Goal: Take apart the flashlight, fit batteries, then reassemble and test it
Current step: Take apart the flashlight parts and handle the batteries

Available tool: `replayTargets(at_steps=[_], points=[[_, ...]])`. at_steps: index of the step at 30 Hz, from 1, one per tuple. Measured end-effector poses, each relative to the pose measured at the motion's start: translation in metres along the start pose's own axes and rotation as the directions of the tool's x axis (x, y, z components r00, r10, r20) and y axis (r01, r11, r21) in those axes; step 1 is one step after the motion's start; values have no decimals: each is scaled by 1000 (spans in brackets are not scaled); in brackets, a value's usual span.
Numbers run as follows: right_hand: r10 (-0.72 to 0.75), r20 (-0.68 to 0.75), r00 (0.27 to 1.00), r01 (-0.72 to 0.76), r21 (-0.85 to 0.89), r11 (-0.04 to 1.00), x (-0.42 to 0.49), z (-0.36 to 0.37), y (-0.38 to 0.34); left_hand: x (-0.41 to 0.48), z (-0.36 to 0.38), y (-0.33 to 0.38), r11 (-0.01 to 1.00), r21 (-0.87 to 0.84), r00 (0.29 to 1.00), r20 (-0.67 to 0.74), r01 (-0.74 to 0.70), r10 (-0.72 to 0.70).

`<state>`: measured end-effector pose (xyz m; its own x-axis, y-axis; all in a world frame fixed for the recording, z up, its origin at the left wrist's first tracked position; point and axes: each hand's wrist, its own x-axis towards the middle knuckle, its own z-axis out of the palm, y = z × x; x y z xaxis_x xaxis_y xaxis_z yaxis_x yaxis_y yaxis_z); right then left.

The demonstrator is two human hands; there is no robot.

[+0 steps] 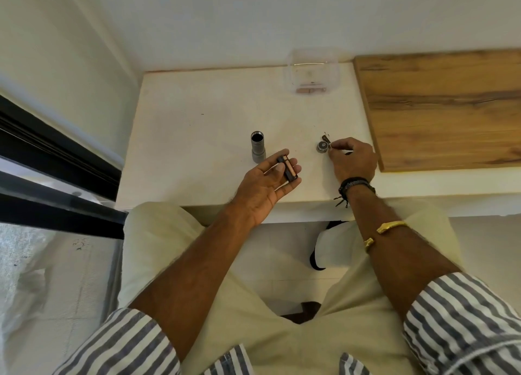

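The battery holder point(287, 171) is carried on the nearly straight fingers of the left hand point(262, 185), palm up, and is kept there only by the thumb at its side. If the palm is tilted, the holder could be rolled off and dropped past the near edge of the table point(197, 121), onto the lap or the floor. The right hand point(353, 159) is closed in a pinch on a small dark piece point(327, 141), just beside the round cap point(322, 147) that lies on the table. This piece is too small to be named with certainty; it may be a battery. If it is a battery, it could be fitted with the wrong end first, and then no light would be given at the test. The cap could also be knocked by the fingers and sent rolling. The flashlight body point(258, 149) is stood upright with its open end up, near the left hand, and could be tipped over by a careless reach. The table is white and smooth, so little is offered to stop round parts. A clear plastic box point(313, 70) is placed at the far edge against the white wall, and a wooden board point(439, 106) is laid on the right. A dark window frame point(56, 154) is seen on the left.
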<state>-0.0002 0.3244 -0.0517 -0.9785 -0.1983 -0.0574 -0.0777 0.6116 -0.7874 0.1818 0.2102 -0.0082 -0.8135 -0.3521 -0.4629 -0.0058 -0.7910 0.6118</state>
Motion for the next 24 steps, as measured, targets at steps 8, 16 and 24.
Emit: replayTargets(at_steps=[8, 16, 24], points=[[-21, -25, 999, 24, 134, 991, -9, -11, -9, -8, -1, 6, 999, 44, 999, 43, -16, 14], [-207, 290, 935, 114, 307, 945, -61, -31, -43, -10, -5, 4, 980, 198, 999, -12, -32, 35], [57, 544, 837, -297, 365, 882, -96, -26, -51, -14, -5, -3, 901, 407, 984, -26, -148, 174]])
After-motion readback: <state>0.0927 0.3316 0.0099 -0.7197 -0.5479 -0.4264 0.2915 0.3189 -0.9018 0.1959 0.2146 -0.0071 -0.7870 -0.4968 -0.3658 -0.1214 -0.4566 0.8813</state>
